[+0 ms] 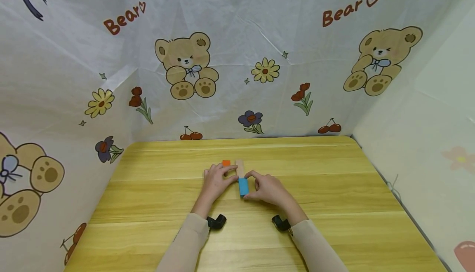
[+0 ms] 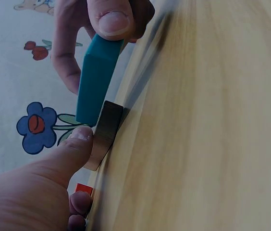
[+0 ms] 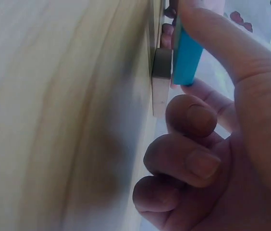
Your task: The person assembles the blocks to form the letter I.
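Between its thumb and index finger, my right hand pinches a blue block by its two ends. The blue block is held just above the table, at the near end of a plain wooden block lying there. My left hand touches the wooden block's left side with its thumb and index fingertips. A small orange block lies beyond the left hand's fingers, partly hidden by them.
The wood-grain table reaches back to a hanging white cloth printed with bears and flowers. Each wrist wears a small black camera, the left one and the right one. A thin cable shows beyond the table's right edge.
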`<control>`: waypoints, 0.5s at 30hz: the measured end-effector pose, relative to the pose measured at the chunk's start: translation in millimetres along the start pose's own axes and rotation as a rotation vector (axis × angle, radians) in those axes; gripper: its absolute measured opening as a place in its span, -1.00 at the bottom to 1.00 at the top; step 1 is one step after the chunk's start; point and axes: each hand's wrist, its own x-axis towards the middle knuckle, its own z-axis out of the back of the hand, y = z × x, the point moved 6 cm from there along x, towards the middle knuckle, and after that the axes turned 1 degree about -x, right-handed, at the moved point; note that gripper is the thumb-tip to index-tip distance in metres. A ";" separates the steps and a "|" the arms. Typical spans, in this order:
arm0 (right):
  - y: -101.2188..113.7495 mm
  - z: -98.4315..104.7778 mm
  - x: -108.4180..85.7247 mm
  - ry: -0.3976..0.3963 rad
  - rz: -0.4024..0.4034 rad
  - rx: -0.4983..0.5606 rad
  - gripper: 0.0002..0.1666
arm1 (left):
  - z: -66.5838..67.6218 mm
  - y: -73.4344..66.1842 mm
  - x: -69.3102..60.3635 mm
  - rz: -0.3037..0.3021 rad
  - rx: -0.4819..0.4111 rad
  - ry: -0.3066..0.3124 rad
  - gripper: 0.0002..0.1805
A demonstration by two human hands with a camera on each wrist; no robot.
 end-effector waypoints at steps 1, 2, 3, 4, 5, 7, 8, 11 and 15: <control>-0.3 -0.4 0.2 0.000 0.002 -0.005 -0.25 | 0.1 0.0 0.0 0.000 0.002 0.001 -0.55; -0.4 -0.8 0.3 -0.001 0.006 -0.006 -0.25 | 0.2 -0.1 0.1 -0.001 0.003 0.001 -0.54; -0.7 -1.3 0.5 -0.001 0.009 -0.010 -0.25 | 0.3 -0.1 0.2 -0.002 0.003 0.001 -0.54; -1.1 -2.0 0.7 -0.001 0.010 -0.015 -0.25 | 0.4 -0.1 0.2 -0.002 0.002 0.002 -0.54; -1.4 -2.7 0.9 0.000 0.012 -0.019 -0.25 | 0.5 -0.1 0.2 -0.002 0.001 0.003 -0.54; -2.0 -4.3 1.3 0.000 0.013 -0.027 -0.25 | 0.5 -0.1 0.2 -0.001 -0.002 0.004 -0.53; -2.0 -4.9 1.4 0.000 0.013 -0.031 -0.25 | 0.5 -0.2 0.2 -0.001 -0.004 0.005 -0.53; -1.6 -6.2 1.6 0.000 0.008 -0.045 -0.24 | 0.6 -0.5 0.1 -0.002 -0.007 0.005 -0.53; 0.5 -7.4 1.6 0.003 0.005 -0.059 -0.23 | 0.7 -0.7 -0.2 -0.001 -0.006 0.001 -0.54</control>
